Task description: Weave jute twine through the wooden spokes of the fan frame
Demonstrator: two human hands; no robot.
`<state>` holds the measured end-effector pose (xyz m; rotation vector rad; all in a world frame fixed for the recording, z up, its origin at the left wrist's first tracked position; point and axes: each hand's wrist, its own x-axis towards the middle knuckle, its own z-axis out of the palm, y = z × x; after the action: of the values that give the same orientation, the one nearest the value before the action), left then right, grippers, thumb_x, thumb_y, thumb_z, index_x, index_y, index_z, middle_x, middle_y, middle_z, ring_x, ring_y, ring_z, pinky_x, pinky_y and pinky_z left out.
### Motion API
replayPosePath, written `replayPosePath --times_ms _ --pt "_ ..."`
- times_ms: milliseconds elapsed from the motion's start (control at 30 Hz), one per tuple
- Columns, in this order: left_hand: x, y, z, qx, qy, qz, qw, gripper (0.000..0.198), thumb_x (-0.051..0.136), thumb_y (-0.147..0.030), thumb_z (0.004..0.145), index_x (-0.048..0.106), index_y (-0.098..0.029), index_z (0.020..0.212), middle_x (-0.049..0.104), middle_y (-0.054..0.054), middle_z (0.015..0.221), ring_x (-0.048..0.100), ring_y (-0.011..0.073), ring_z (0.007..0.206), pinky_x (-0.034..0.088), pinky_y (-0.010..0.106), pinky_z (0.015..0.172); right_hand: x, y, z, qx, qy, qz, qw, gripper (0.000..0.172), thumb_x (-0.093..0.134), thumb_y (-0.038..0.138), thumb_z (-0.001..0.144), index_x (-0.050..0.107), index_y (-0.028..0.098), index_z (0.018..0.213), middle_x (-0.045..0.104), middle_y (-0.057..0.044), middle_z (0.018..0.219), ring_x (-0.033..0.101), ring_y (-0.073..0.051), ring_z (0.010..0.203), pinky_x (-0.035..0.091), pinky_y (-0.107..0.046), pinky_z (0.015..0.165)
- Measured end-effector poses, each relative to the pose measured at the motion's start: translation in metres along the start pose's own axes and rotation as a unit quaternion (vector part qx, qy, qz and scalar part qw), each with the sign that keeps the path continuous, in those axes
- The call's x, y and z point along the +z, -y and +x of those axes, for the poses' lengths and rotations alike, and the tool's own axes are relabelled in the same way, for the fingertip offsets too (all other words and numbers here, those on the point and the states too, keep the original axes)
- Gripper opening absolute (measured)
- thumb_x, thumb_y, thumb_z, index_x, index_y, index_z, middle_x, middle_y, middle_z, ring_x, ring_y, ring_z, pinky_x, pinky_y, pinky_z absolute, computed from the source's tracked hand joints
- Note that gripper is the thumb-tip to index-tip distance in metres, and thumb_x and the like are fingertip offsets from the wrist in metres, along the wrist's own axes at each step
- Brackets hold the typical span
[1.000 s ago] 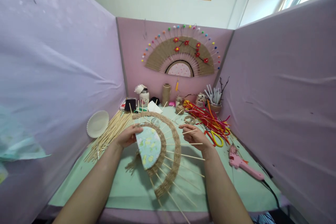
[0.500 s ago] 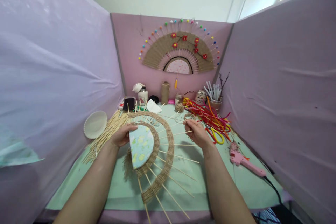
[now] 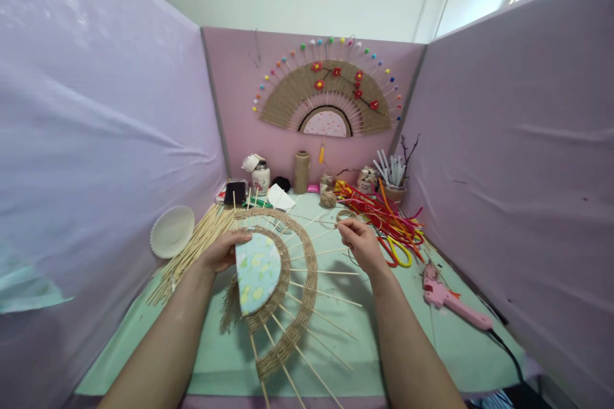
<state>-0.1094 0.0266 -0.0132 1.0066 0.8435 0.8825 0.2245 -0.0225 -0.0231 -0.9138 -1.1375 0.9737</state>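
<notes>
Twine fan [image 3: 286,268], its blue floral half-disc [image 3: 258,273] ringed by two brown bands and pale sticks [image 3: 338,273], spreads rightward over the bench [image 3: 432,361] from my left hand's [image 3: 223,252] grip; my right hand [image 3: 359,243] pinches closed beside stick tips.

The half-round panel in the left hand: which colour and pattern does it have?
The half-round panel is pale blue with yellow-green blotches; the head view shows it.

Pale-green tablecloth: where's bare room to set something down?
Between the right forearm and pink glue gun; also left of the left forearm, nearer than the slim wooden sticks. Crowded: back right, under mostly red fuzzy stems. The half-round brown twine frame screens the middle.
</notes>
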Motion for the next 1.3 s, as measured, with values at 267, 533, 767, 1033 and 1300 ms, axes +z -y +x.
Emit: replayPosePath --times_ms 267,533,767,1033,1300 --pt "0.001 -0.004 -0.002 0.031 -0.012 -0.019 0.999 0.023 0.079 -0.025 0.061 0.072 -0.010 0.077 0.071 0.008 0.070 0.064 0.0178 0.060 0.050 0.026 0.057 0.006 0.008 -0.001 0.047 -0.001 0.080 0.996 0.041 0.072 0.055 0.068 0.070 0.017 0.083 0.048 0.002 0.059 0.036 -0.006 0.049 0.023 -0.021 0.045" --pt "0.003 -0.002 -0.004 0.041 0.007 -0.026 0.999 0.026 0.079 -0.027 0.064 0.073 -0.011 0.083 0.073 0.009 0.075 0.066 0.0190 0.064 0.052 0.027 0.059 0.011 0.003 -0.001 0.092 0.024 0.153 0.984 0.047 0.069 0.063 0.068 0.071 0.016 0.076 0.048 0.001 0.056 0.035 -0.007 0.049 0.026 -0.022 0.046" --pt "0.008 -0.001 -0.003 0.051 0.018 -0.038 0.998 0.031 0.078 -0.025 0.066 0.072 -0.011 0.093 0.074 0.012 0.088 0.069 0.0227 0.075 0.053 0.031 0.070 0.016 -0.002 -0.005 0.164 0.155 0.092 0.970 0.067 0.060 0.079 0.063 0.072 0.014 0.070 0.045 0.000 0.050 0.034 -0.009 0.046 0.019 -0.024 0.045" --pt "0.007 -0.002 -0.004 0.058 0.007 -0.047 0.997 0.033 0.078 -0.023 0.065 0.072 -0.011 0.096 0.074 0.013 0.091 0.069 0.0231 0.078 0.053 0.032 0.073 0.012 -0.002 -0.004 0.169 0.133 0.107 0.971 0.065 0.061 0.077 0.063 0.073 0.015 0.079 0.048 0.000 0.054 0.034 -0.007 0.046 0.023 -0.023 0.047" --pt "0.001 -0.010 -0.009 0.071 -0.025 -0.054 0.996 0.022 0.080 -0.023 0.063 0.071 -0.011 0.080 0.073 0.008 0.075 0.067 0.0181 0.064 0.053 0.026 0.060 0.003 -0.007 -0.001 0.134 0.098 0.093 0.982 0.063 0.056 0.076 0.069 0.069 0.015 0.074 0.042 0.001 0.054 0.033 -0.009 0.049 0.024 -0.025 0.046"
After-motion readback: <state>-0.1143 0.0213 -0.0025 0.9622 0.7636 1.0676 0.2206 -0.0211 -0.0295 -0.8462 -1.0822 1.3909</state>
